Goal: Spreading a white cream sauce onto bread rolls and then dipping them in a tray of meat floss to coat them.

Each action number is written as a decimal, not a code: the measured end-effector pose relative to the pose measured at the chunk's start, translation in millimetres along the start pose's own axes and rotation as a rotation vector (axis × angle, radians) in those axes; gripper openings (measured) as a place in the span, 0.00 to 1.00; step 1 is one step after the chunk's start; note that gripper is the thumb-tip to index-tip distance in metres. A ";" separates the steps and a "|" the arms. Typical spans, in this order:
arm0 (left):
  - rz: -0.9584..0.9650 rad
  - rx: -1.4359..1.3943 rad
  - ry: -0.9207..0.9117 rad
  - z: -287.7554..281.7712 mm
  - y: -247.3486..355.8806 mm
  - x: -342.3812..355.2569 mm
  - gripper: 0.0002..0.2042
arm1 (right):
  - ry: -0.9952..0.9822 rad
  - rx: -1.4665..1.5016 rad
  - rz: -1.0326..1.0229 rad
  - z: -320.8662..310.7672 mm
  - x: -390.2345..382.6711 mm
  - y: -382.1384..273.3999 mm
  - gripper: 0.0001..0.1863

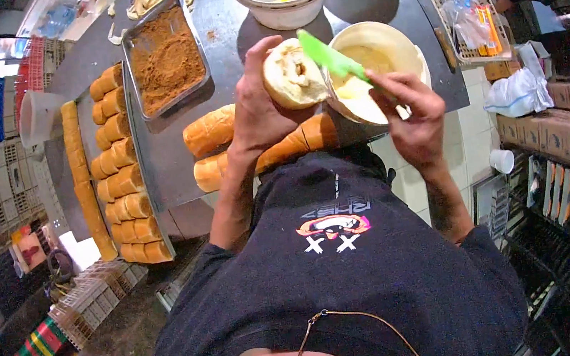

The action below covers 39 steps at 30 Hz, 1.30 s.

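Observation:
My left hand is wrapped round a piece of bread roll, held up with its pale cut face showing. In my right hand is a spatula with a green blade. The blade's tip is close beside the cut face; I cannot tell whether they touch. Just below the spatula stands a white tub with a pale yellow, creamy content. On the dark table near my body lie golden-brown rolls, partly hidden by my left arm.
A clear tray of brown powder lies left of my hands. Further left, a long tray carries several rows of rolls. A white bucket with a yellow utensil stands at the back. A crate with plastic bags is at the right.

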State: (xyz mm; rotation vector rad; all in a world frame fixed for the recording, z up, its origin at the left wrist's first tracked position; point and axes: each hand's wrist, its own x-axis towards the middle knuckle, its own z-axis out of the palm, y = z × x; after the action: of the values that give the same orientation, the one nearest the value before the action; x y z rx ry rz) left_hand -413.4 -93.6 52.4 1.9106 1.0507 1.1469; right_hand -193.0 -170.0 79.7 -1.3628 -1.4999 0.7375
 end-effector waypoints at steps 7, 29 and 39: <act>-0.003 -0.053 0.108 -5.6 2.7 1.7 0.46 | -0.136 -0.206 -0.035 -14.8 -22.7 18.4 0.23; -0.701 -0.894 0.452 -6.7 -36.0 -71.5 0.25 | -0.650 -0.866 -0.108 4.6 36.6 52.5 0.06; -0.627 -0.782 0.286 16.7 -6.2 -43.2 0.31 | -0.466 0.008 0.668 -90.7 34.2 57.0 0.13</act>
State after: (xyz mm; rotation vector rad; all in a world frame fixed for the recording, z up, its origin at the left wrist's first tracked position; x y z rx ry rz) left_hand -412.6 -131.0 24.4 0.7520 1.0254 1.2125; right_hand -85.0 -139.9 70.7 -1.7902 -1.3637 1.5630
